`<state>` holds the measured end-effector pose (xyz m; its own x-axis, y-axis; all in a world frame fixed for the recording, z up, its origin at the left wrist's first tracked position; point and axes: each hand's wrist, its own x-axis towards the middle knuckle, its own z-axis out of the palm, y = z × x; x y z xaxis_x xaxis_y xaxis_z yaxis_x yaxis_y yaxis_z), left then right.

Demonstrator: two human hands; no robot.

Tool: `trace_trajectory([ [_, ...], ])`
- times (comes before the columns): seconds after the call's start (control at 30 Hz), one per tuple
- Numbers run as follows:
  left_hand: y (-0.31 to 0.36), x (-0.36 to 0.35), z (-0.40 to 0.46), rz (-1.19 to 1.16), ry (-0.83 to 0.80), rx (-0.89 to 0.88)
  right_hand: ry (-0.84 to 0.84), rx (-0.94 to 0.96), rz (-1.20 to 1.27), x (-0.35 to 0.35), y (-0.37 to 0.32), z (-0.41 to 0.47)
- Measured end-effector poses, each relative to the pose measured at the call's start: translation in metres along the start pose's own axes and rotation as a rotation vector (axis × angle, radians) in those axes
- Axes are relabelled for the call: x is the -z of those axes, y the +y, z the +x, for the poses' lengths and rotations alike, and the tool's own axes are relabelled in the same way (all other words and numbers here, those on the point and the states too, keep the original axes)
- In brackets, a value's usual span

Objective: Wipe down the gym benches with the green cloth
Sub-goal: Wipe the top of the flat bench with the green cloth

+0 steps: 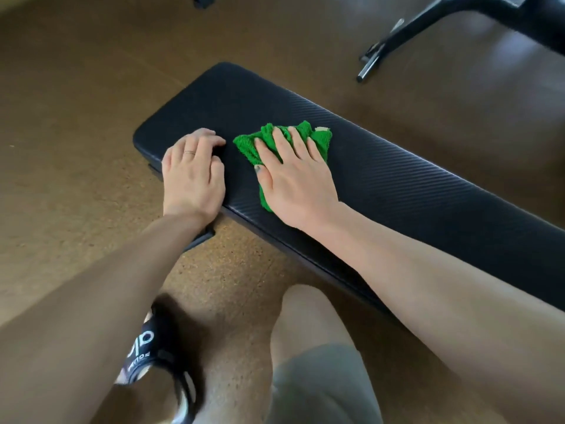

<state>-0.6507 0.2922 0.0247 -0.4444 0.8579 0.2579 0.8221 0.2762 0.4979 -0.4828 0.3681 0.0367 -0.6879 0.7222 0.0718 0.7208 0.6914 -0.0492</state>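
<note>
Looking down from the head camera, I see a black padded bench (382, 179) running from the far left to the near right across a brown speckled floor (76, 117). Its ribbed top catches a little light along the right part.

My right hand (293, 175) lies flat on the green cloth (318, 142), fingers straight and spread, pressing it onto the pad rather than gripping it. The cloth is bunched under the palm, sitting on the bench top near its left end; green shows past the fingertips on the far side and in a strip at the near edge beside the thumb. A small pale tag shows at the cloth's far right corner.

My left hand (192, 172) rests on the bench just to the left of the cloth, close to it but not touching. Its fingers are curled with the knuckles bent, the tips down on the pad, and they hold nothing. A thin ring (190, 152) sits on one finger.

At the near edge I can see a bare knee (305, 316) with grey shorts (324, 390) and a dark sandal (153, 353) with white lettering on the floor. At the far right stands a black metal frame (428, 22) of another piece of equipment, well apart from the bench.
</note>
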Motion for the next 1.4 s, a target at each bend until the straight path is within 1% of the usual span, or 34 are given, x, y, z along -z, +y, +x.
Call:
trace_trajectory([
  [0.07, -0.007, 0.005, 0.0, 0.003, -0.036, -0.015, 0.01, 0.042, 0.01, 0.003, -0.004, -0.014],
  [0.13, -0.012, 0.01, 0.003, -0.022, -0.126, -0.016, -0.009, 0.108, 0.026, 0.008, -0.007, -0.045],
  [0.2, -0.014, 0.014, 0.007, -0.051, -0.207, 0.001, -0.036, 0.217, -0.003, 0.013, -0.004, -0.082],
  [0.27, -0.014, 0.015, 0.01, -0.011, -0.255, -0.016, -0.056, 0.312, -0.062, 0.015, 0.005, -0.111],
  [0.37, -0.013, 0.018, 0.014, 0.028, -0.325, -0.035, -0.002, 0.403, -0.141, 0.013, 0.013, -0.114],
  [0.43, -0.014, 0.018, 0.016, 0.013, -0.355, -0.031, 0.001, 0.434, -0.17, 0.008, -0.001, -0.096],
  [0.6, -0.014, 0.021, 0.019, -0.088, -0.371, -0.001, 0.057, 0.395, -0.168, -0.003, -0.054, -0.039],
  [0.67, -0.013, 0.023, 0.019, -0.176, -0.382, 0.03, 0.041, 0.407, -0.156, -0.002, -0.051, -0.043],
  [0.73, -0.015, 0.028, 0.019, -0.207, -0.382, 0.032, 0.025, 0.422, -0.176, 0.001, -0.031, -0.069],
  [0.83, -0.03, 0.036, 0.025, -0.097, -0.384, -0.076, 0.036, 0.425, -0.209, 0.008, 0.007, -0.121],
  [0.9, -0.043, 0.035, 0.028, 0.005, -0.342, -0.168, 0.015, 0.424, -0.192, 0.011, 0.023, -0.138],
  [1.0, -0.048, 0.023, 0.027, 0.062, -0.212, -0.232, -0.072, 0.433, -0.132, 0.016, 0.022, -0.119],
  [1.1, -0.052, 0.017, 0.026, 0.058, -0.159, -0.264, -0.087, 0.45, -0.076, 0.014, 0.006, -0.077],
  [1.17, -0.053, 0.016, 0.028, 0.065, -0.147, -0.266, -0.061, 0.429, -0.046, 0.009, -0.006, -0.054],
  [1.27, -0.053, 0.016, 0.027, 0.103, -0.146, -0.246, -0.044, 0.314, -0.001, 0.006, -0.023, -0.04],
  [1.33, -0.051, 0.018, 0.026, 0.106, -0.161, -0.22, -0.049, 0.233, 0.018, 0.006, -0.027, -0.055],
  [1.4, -0.045, 0.02, 0.025, 0.078, -0.186, -0.166, -0.08, 0.211, -0.001, 0.009, -0.02, -0.087],
])
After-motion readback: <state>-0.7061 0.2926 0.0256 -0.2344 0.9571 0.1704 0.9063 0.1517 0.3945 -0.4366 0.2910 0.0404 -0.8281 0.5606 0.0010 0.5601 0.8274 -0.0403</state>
